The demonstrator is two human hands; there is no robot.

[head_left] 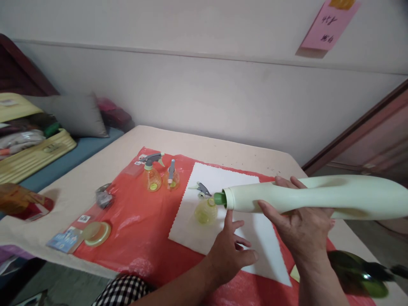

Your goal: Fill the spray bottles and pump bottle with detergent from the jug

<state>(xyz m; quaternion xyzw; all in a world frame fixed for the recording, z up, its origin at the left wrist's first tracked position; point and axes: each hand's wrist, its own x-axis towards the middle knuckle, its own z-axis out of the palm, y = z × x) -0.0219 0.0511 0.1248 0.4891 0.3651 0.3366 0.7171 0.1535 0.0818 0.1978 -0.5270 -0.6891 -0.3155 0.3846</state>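
My right hand (302, 227) is closed around the middle of a large pale green detergent bottle (347, 195), tilted onto its side. Its uncapped mouth faces left, with a dark green spout (219, 198) inside. Beneath the neck, my left hand (231, 250) has its fingers spread, the index fingertip at the neck's underside. A small clear yellow spray bottle (205, 212) without its head stands on a white cloth (219, 176), right by the spout. Behind it lies a grey trigger spray head (201, 189). Whether liquid is flowing I cannot tell.
Two spray bottles, one orange (152, 180) and one yellow (172, 176), stand on the red plastic sheet (137, 216). A round lidded container (96, 233) sits at left. A dark green pump bottle (353, 272) lies at lower right. A wall (204, 97) borders the table's back.
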